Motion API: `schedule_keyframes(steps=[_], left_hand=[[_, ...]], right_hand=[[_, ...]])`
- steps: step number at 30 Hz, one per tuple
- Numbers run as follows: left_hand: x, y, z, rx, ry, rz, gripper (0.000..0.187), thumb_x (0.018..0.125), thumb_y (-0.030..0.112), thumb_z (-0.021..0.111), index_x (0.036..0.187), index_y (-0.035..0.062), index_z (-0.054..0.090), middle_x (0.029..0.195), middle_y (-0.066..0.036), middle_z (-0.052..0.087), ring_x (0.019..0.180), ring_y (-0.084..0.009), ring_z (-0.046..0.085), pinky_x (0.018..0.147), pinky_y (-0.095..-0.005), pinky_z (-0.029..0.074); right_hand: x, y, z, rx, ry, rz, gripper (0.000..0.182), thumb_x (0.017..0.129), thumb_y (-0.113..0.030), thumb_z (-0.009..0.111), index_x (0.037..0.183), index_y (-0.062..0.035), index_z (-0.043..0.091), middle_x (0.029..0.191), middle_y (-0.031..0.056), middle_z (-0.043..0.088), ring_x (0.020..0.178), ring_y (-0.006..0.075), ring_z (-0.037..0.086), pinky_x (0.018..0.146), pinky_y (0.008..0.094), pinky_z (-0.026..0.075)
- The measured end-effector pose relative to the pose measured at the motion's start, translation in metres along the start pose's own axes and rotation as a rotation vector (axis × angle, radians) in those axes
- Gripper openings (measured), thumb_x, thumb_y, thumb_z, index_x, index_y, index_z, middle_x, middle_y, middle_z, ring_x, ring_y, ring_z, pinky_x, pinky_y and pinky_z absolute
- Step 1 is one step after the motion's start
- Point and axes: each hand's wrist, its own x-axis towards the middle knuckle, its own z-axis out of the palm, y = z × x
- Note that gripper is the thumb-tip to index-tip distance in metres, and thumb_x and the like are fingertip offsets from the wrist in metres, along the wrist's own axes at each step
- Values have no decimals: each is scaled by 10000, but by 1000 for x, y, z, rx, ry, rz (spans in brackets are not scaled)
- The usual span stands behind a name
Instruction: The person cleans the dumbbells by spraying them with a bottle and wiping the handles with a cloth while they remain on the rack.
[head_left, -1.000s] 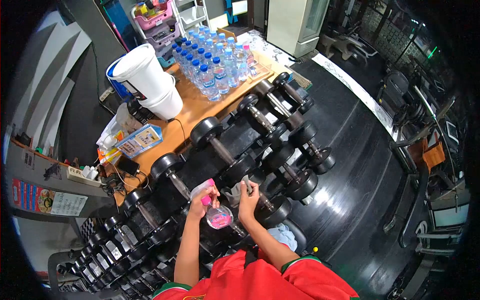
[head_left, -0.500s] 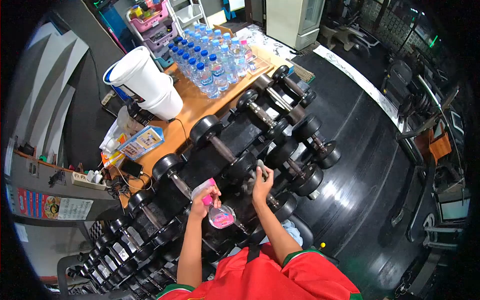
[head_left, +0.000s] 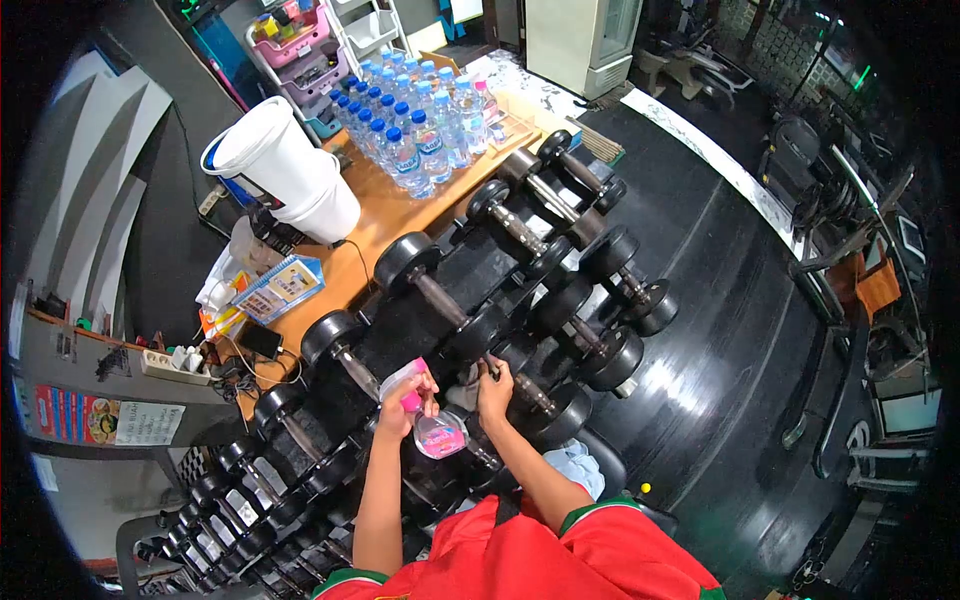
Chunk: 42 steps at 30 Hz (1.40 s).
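Observation:
My left hand (head_left: 408,408) is closed around a clear spray bottle (head_left: 440,438) with a pink trigger head and a pink label. The bottle leans over the dumbbells on the rack. Close to its right, my right hand (head_left: 495,395) has curled fingers on a greyish cloth (head_left: 462,390), which hangs partly hidden behind the hand. Just beyond that hand lies a black dumbbell (head_left: 440,298) with a metal handle. Another dumbbell (head_left: 355,370) rests left of the bottle.
Behind the rack, a wooden table (head_left: 375,225) bears several water bottles (head_left: 405,165), stacked white buckets (head_left: 290,170), a desk calendar (head_left: 280,290) and a phone (head_left: 262,340). A light blue cloth (head_left: 575,468) lies on a black seat near my right forearm. Black flooring (head_left: 700,330) stretches to the right.
My right hand has moved left and slightly down with the greyish cloth, closer to the spray bottle. My left hand has barely moved.

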Motion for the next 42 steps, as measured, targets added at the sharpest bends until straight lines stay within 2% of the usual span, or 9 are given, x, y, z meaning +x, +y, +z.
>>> schedule_keyframes(steps=[8, 12, 16, 21, 24, 26, 27, 34, 42], left_hand=[[-1, -4, 1, 5, 31, 17, 238, 902, 261, 550, 869, 25, 554, 808, -105, 593, 512, -163, 548, 564, -338, 491], [2, -3, 5, 88, 31, 37, 224, 891, 235, 584, 866, 13, 572, 769, -99, 597, 490, -158, 552, 541, -337, 502], [7, 0, 19, 79, 141, -8, 196, 859, 185, 645, 844, 0, 580, 746, -96, 605, 467, -146, 568, 509, -327, 512], [11, -1, 19, -9, 212, 78, 244, 896, 238, 562, 824, 5, 565, 748, -107, 600, 458, -145, 556, 485, -310, 511], [16, -8, 23, -53, 288, 140, 268, 898, 259, 535, 817, 5, 560, 741, -106, 591, 452, -145, 549, 487, -308, 512], [23, -15, 24, -75, 331, 151, 244, 877, 242, 554, 838, 1, 558, 742, -101, 583, 454, -147, 552, 482, -309, 514], [26, -16, 25, -56, 341, 164, 235, 867, 234, 559, 855, -1, 558, 747, -101, 584, 454, -148, 552, 479, -310, 514], [34, -16, 30, -74, 397, 176, 174, 835, 168, 570, 897, 5, 558, 761, -84, 576, 467, -130, 549, 496, -282, 519], [33, -8, 27, -54, 397, 223, 165, 861, 185, 615, 880, 30, 563, 776, -44, 562, 531, -89, 547, 549, -255, 506]], right_hand=[[-12, -34, -30, 107, -340, 97, 242, 901, -172, 634, 1058, 13, 631, 952, 68, 656, 846, 115, 596, 740, 251, 467], [-10, -73, -54, 386, -458, 381, 243, 936, -202, 565, 1086, -20, 624, 954, 61, 666, 826, 148, 642, 736, 268, 509], [8, -114, -73, 336, -391, 171, 266, 927, -241, 579, 1062, -19, 636, 952, 44, 664, 824, 135, 633, 741, 273, 503], [52, -169, -67, -58, -425, -155, 294, 916, -236, 604, 1089, 1, 628, 955, 37, 661, 827, 101, 602, 738, 249, 483], [71, -220, -43, -497, -613, -470, 266, 879, -212, 644, 1054, -12, 663, 956, 92, 679, 850, 161, 632, 765, 292, 485], [85, -243, -21, -749, -760, -699, 226, 807, -167, 677, 1000, -51, 698, 971, 153, 664, 864, 308, 656, 778, 357, 502], [88, -254, -9, -891, -830, -740, 203, 807, -167, 673, 984, -70, 703, 972, 154, 661, 859, 321, 649, 778, 369, 502], [132, -225, 49, -1491, -1343, -804, 177, 773, -220, 684, 916, -125, 728, 839, 135, 674, 791, 351, 644, 742, 417, 522], [147, -179, 86, -1767, -1376, -847, 244, 689, -177, 678, 915, -98, 723, 856, 165, 687, 839, 359, 656, 776, 432, 532]])
